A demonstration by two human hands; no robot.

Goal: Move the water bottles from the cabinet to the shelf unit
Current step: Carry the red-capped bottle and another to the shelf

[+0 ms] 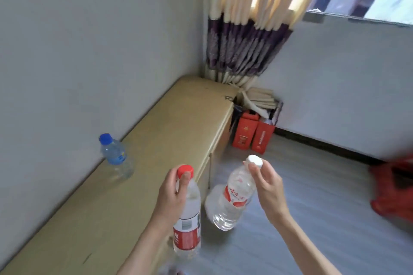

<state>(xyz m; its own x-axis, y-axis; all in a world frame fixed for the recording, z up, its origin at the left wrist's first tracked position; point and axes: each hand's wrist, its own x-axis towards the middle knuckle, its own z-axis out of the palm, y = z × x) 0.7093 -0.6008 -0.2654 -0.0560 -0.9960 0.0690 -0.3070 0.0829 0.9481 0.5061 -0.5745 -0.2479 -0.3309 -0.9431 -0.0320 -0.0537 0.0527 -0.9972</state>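
Observation:
My left hand [173, 194] grips the neck of a clear bottle with a red cap and red label [187, 227], hanging at the front edge of the low beige cabinet [169, 131]. My right hand [268, 187] pinches a second clear bottle with a white cap and red label [234, 201] by its neck, held tilted over the floor. A third bottle with a blue cap [116, 156] stands upright on the cabinet top near the wall, apart from both hands. No shelf unit is in view.
Two red boxes [252, 134] and a stack of folded cardboard stand in the corner past the cabinet's far end, under a curtain [243, 35]. Something red [393, 190] lies blurred at the right edge. Grey floor spreads to the right of the cabinet.

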